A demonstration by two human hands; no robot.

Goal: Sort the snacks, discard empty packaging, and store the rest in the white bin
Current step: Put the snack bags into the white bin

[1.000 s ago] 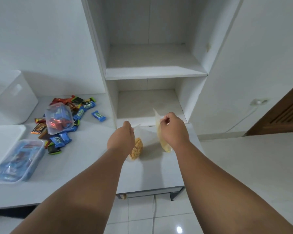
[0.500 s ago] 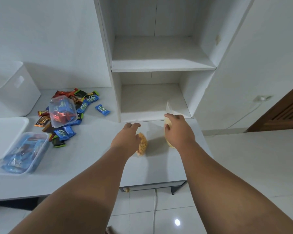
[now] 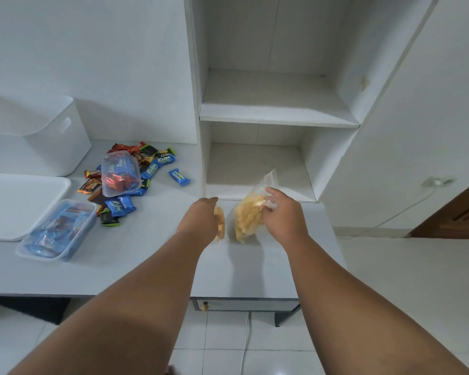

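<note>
My right hand [image 3: 284, 215] grips a clear bag of pale yellow snacks [image 3: 248, 217] just above the grey counter. My left hand [image 3: 201, 217] holds a smaller clear bag of orange crackers [image 3: 220, 224], mostly hidden behind the hand. The two bags hang a little apart. A pile of wrapped chocolate bars [image 3: 149, 165], blue, red and black, lies to the left, with a clear tub [image 3: 121, 173] tipped over on it. A second clear tub with blue wrappers [image 3: 58, 230] stands nearer me. The white bin [image 3: 52, 136] is at the far left.
A white lid or tray [image 3: 16, 204] lies flat by the bin. White open shelves [image 3: 276, 115] rise behind the counter. The counter edge [image 3: 244, 295] has a small drawer knob below. A white cable runs down the tiled floor. A wooden door is at the right.
Both hands have stayed over the counter's right end. The right hand has shifted its hold, and its yellow bag now shows more fully beside the left hand's bag. The camera has tilted up.
</note>
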